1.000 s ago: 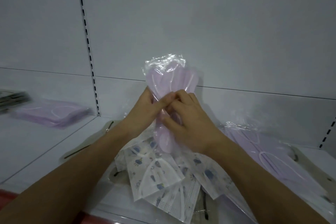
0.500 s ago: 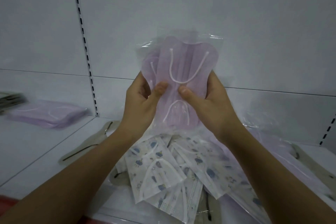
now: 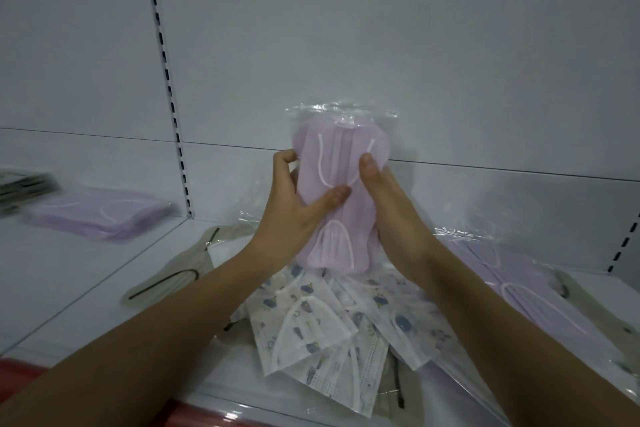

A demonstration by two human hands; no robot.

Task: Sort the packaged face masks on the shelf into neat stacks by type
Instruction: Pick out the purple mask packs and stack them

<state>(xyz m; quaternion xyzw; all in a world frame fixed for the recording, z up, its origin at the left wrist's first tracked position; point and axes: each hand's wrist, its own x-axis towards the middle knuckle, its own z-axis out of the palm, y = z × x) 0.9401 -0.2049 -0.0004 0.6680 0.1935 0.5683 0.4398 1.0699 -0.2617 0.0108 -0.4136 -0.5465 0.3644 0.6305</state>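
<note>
Both hands — left hand (image 3: pixel 294 215), right hand (image 3: pixel 391 215) — grip the upright purple mask pack (image 3: pixel 337 191) from opposite sides. It stands above the printed mask pile (image 3: pixel 322 326) near the shelf (image 3: pixel 69 274) front edge.

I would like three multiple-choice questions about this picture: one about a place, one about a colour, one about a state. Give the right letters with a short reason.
1. Where is the stack of purple packs?
A. on the shelf, far left
B. on the floor
C. under the printed masks

2. What colour are the masks in the held pack?
A. green
B. purple
C. black

3. How is the held pack handled?
A. lying untouched
B. by one hand only
C. gripped by both hands

Answers: 1 A, it lies left of the slotted upright; 2 B, pale purple with white ear loops; 3 C, the left hand and right hand grip its sides above the printed masks.
</note>
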